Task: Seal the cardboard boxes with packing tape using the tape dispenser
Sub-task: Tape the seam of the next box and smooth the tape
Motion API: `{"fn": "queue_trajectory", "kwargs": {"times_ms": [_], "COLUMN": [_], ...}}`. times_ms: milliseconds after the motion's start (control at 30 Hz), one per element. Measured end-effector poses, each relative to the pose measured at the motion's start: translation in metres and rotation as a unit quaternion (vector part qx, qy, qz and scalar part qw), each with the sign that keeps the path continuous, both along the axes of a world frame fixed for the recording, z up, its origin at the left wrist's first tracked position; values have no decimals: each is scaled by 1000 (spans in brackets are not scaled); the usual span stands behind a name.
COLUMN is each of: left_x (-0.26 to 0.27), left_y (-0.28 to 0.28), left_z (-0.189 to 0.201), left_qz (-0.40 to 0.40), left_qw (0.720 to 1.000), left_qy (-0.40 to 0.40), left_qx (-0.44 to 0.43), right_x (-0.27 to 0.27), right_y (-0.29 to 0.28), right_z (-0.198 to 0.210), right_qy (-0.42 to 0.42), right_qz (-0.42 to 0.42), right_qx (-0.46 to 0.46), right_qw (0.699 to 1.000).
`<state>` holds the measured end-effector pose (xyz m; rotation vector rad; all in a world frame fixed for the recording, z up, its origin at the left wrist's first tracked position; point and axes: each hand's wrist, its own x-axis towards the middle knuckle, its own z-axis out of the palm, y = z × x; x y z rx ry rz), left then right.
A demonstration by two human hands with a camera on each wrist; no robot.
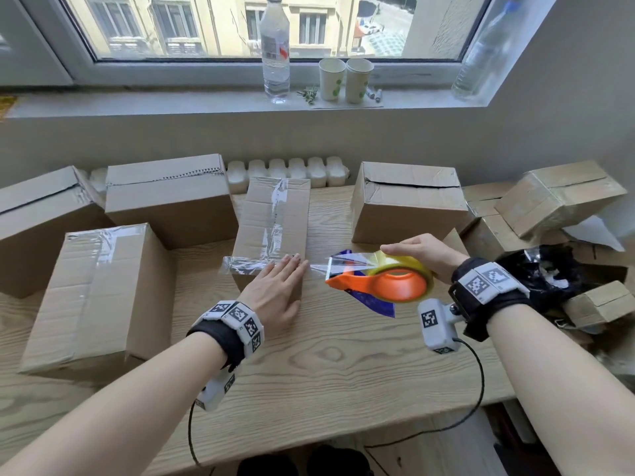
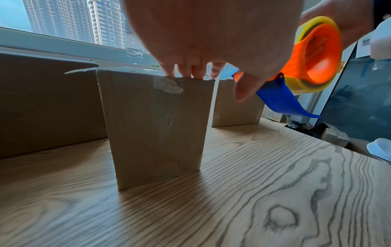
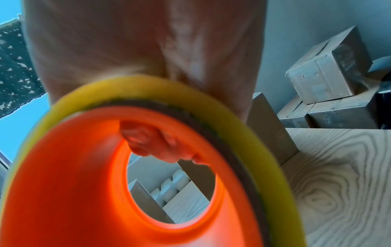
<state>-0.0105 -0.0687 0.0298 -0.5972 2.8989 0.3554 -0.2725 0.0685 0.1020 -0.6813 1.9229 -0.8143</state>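
Your left hand (image 1: 275, 290) lies flat, fingers straight, on the near top edge of the small box (image 1: 275, 231) in the middle of the counter (image 1: 326, 372). It pins the cross strip of tape (image 1: 247, 264) so the strip stays stuck while you pull. Your right hand (image 1: 426, 255) grips the tape dispenser (image 1: 385, 280) just right of the box, fingers curled through its orange core, holding the film taut, likely ready for tearing.
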Motion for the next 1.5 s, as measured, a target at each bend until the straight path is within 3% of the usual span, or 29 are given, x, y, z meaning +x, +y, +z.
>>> {"fn": "queue_trajectory", "kwargs": {"times_ms": [467,767,1500], "left_x": [-1,-4,-8], "left_y": [-1,2,0], "left_z": [-4,3,12], "left_qz": [21,41,13], "left_qw": [999,997,999], "left_qy": [29,34,-29], "left_qx": [28,52,14], "right_x": [14,29,29], "right_y": [-11,-22,-17], "right_z": [3,-4,-25], "right_qy": [-90,-15,-20], "right_qz": [-42,-61,-115], "right_qx": [-82,-120,-163], "right_qw": [992,991,980]}}
